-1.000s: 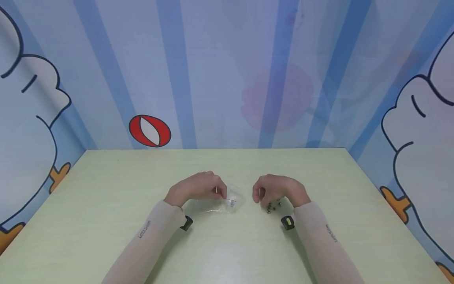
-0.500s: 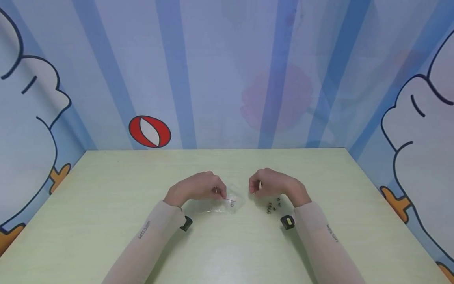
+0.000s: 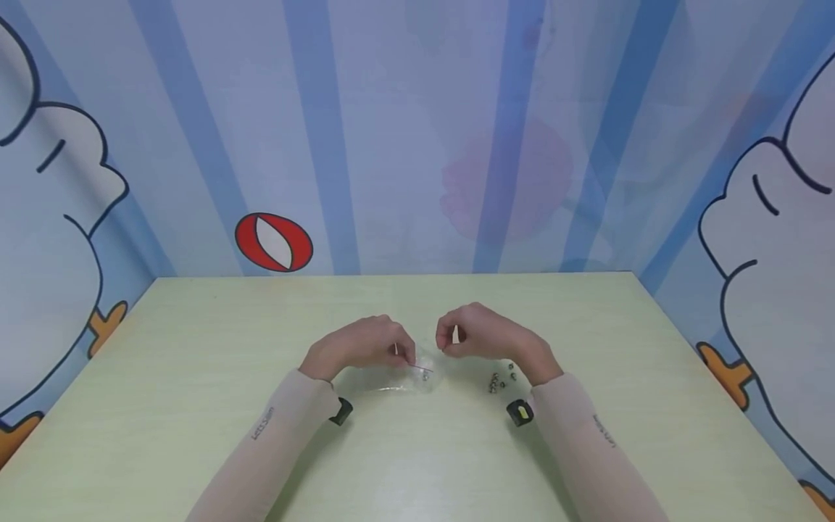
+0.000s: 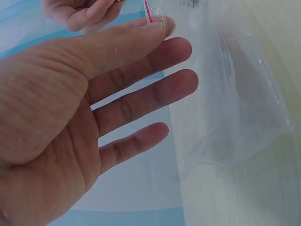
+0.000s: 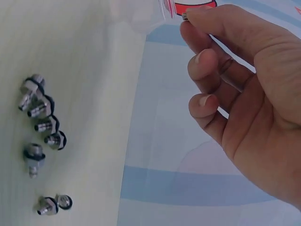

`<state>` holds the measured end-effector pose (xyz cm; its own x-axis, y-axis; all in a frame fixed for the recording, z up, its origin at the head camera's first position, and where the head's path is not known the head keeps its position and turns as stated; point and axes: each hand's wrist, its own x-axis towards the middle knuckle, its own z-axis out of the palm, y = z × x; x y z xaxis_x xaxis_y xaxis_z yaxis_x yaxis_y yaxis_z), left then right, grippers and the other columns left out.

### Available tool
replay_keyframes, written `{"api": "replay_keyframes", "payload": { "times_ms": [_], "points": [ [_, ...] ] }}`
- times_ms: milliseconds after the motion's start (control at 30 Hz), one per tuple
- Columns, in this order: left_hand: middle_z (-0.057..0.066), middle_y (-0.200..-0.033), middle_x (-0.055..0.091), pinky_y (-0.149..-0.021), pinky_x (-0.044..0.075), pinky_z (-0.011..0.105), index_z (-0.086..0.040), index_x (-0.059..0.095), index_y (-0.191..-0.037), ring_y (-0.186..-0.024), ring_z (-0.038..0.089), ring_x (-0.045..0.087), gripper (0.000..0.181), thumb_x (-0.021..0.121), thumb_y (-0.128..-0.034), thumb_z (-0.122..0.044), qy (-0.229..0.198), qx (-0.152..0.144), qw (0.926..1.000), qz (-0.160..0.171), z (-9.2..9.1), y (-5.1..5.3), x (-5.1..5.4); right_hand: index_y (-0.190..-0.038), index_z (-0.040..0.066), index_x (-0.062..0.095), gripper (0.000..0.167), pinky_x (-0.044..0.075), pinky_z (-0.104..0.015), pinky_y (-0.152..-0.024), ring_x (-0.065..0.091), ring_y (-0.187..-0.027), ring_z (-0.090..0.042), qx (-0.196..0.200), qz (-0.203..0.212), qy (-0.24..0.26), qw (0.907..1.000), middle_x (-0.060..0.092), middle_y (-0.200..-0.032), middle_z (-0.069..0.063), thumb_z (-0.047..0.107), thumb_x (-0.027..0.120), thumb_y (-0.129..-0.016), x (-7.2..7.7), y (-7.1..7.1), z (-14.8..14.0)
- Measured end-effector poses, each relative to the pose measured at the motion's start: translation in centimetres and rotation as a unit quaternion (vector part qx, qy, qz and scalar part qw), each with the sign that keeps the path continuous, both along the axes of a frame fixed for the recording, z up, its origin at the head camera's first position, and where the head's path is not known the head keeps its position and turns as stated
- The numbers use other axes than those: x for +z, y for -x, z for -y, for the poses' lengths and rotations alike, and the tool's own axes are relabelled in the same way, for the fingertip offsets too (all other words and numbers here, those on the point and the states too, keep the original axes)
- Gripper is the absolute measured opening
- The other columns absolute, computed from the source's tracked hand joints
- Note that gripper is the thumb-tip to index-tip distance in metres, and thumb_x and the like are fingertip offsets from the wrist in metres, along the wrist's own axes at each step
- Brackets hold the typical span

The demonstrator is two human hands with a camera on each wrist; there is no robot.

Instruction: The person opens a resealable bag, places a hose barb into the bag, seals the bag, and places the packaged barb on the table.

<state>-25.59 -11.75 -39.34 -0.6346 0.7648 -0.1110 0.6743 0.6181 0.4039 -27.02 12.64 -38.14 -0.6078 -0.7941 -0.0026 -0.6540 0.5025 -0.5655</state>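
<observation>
A clear zip bag with a red closure line lies near the middle of the table. My left hand pinches its edge by the red line between thumb and index finger; the other fingers are spread straight, as the left wrist view shows. Inside the bag a small metal piece shows at the top of that view. My right hand is just right of the bag's mouth. Between its thumb and index finger it pinches a small metal fitting, mostly hidden by the fingertips.
Several loose metal fittings with black rings lie on the pale table, below my right wrist in the head view. A blue striped backdrop stands behind the table's far edge. Each wrist bears a dark strap.
My right hand has risen off the loose fittings and moved left to the bag, carrying one fitting. My left hand has stayed at the bag's edge.
</observation>
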Motion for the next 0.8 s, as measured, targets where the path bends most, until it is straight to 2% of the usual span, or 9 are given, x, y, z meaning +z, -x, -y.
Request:
{"api": "replay_keyframes", "payload": {
  "times_ms": [300,533,800],
  "points": [
    [-0.005,-0.096,0.074,-0.079,0.051,0.025,-0.015,0.079,-0.100,-0.081,0.005,0.062,0.013,0.071,-0.0927,-0.007,0.001,0.001,1.0000,0.004,-0.1,-0.1,0.2,-0.091,0.007,0.073,0.007,0.051,-0.026,-0.067,0.060,-0.072,-0.013,-0.004,-0.017,0.024,0.9996,0.069,-0.087,0.005,0.003,0.067,-0.092,-0.5,-0.1,0.8],
    [-0.005,-0.096,0.074,-0.080,0.052,0.024,-0.015,0.079,-0.101,-0.082,0.005,0.063,0.013,0.072,-0.0923,-0.007,0.008,0.005,1.0000,0.003,-0.1,0.1,-0.1,-0.093,0.007,0.074,0.006,0.051,-0.024,-0.066,0.059,-0.071,-0.010,-0.004,-0.006,0.018,0.9998,0.070,-0.087,0.006,0.004,0.068,-0.092,-0.9,-0.2,1.3],
    [-0.005,-0.096,0.074,-0.079,0.052,0.025,-0.014,0.079,-0.101,-0.080,0.005,0.062,0.013,0.072,-0.0926,-0.007,0.005,0.001,1.0000,0.004,-0.1,0.0,0.0,-0.093,0.006,0.075,0.007,0.053,-0.026,-0.068,0.062,-0.073,-0.011,0.015,0.010,0.035,0.9992,0.073,-0.091,-0.002,0.003,0.068,-0.092,-1.1,-0.1,1.5]
  ]
}}
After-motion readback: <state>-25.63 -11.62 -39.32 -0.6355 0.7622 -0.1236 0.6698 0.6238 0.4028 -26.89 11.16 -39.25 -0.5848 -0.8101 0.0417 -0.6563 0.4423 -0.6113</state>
